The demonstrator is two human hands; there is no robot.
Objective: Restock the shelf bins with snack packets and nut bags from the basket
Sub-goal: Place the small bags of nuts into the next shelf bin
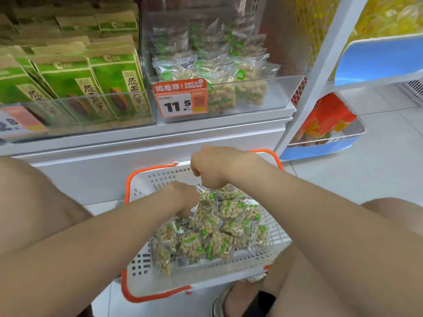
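Observation:
A white basket (146, 186) with an orange rim sits on the floor between my knees. It holds several clear nut bags (212, 234) with green labels. My left hand (185, 199) reaches down into the pile, fingers hidden among the bags. My right hand (212, 168) hovers over the far side of the basket, curled, its fingers pinching the top edge of a nut bag (225, 193). On the shelf above, a clear bin (283, 92) holds the same kind of nut bags behind an orange price tag (180, 99) reading 11.5.
To the left, another clear bin (91, 106) is packed with green seed packets (109, 74). A white and blue rack (320, 147) stands at the right with an orange bag (325, 117) on its lower tray. My sandalled foot (240, 300) is beside the basket.

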